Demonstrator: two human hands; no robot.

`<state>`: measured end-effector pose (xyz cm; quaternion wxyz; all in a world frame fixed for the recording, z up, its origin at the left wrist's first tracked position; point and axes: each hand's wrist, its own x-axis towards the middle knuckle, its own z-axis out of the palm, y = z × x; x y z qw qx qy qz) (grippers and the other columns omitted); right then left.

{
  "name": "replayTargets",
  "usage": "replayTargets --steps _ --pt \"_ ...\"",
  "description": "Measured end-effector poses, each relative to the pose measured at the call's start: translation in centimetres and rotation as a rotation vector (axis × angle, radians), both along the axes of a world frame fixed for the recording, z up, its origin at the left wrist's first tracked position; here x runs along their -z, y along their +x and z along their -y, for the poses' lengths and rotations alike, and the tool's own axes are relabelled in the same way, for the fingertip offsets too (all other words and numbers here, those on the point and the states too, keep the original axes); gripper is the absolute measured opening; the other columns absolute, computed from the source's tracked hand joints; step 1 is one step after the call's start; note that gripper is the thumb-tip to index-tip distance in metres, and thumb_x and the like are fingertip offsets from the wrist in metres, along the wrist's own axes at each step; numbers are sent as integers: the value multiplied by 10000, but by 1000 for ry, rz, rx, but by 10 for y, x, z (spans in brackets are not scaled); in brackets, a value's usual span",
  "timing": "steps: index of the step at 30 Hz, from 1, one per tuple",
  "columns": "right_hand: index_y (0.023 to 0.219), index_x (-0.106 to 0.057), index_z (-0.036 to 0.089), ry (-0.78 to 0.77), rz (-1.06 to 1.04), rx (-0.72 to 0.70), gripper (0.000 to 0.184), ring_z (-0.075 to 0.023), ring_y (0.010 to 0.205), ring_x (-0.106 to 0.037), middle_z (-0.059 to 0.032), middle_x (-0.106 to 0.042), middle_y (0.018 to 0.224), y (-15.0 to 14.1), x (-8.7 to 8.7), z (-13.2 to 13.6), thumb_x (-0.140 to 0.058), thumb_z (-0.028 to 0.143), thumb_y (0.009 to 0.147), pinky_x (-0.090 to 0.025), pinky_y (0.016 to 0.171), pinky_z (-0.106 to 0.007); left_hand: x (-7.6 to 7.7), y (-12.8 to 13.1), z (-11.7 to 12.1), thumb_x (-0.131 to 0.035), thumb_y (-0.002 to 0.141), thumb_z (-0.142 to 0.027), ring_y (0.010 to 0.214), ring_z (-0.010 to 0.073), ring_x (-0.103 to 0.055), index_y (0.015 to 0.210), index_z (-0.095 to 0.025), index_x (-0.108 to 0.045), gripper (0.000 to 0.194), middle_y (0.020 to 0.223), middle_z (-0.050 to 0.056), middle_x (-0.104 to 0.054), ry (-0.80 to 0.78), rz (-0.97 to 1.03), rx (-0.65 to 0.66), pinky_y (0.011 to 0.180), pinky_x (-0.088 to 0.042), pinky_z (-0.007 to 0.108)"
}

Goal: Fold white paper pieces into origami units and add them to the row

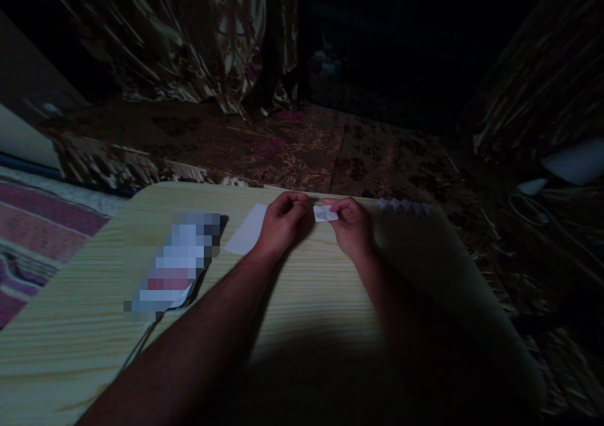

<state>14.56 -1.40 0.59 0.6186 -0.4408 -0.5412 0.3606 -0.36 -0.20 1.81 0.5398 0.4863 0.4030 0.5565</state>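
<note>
Striped cloth: at our far left we see pink, purple and pale bands, beside the counter.
Counter: its pale, wood-grained top spreads beneath our forearms, its right side sinking into shadow.
Cable: it runs toward us over the counter from the blurred object's near end.
Blurred object: it lies on the counter left of our hands, too pixelated for us to identify.
White sheet: it lies at a slant on the counter, just beside our left hand and partly hidden by it.
Left hand: its fingers are curled in close to the thumb; we cannot tell whether it grips anything.
Folded paper: small, white and creased, it sits between our hands near the counter's far edge.
Right hand: we have it narrowed, pinching the folded paper by its right side.
Row of small pieces: pale and pointed, they line the far edge, right of our right hand.
White cord: it loops beyond the counter at our far right.
</note>
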Motion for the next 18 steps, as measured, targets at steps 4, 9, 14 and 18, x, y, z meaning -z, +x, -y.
replayTargets --steps 4,9,14,18 --pt "756 -549 211 36 43 3 35 -179 1090 -599 -49 -641 1152 0 2 1 -572 184 760 -488 907 -333 -1 1 1 -620 773 -390 524 105 -511 926 -145 -633 289 628 5 -580 -51 26 104 484 -389 221" --pt "758 -596 208 23 106 -95 118 -173 1069 -607 -42 -655 1121 2 1 1 -494 158 790 -471 935 -340 0 -2 0 -730 669 -305 479 88 -481 1071 -158 -604 447 622 -25 -585 -44 -21 169 460 -366 210" --pt "904 -591 211 -62 -18 -135 152 -168 846 -650 -34 -682 943 3 -2 3 -556 207 756 -534 711 -298 4 -5 -2 -739 641 -286 518 95 -519 1046 -157 -624 441 680 -12 -620 -36 -34 65 503 -409 221" --pt "948 -570 205 -105 -26 -112 251 -138 703 -619 -9 -654 818 2 -1 2 -647 274 720 -514 615 -259 3 -4 -1 -740 636 -275 540 96 -530 1019 -154 -633 416 694 -8 -619 -13 -50 54 522 -419 221"
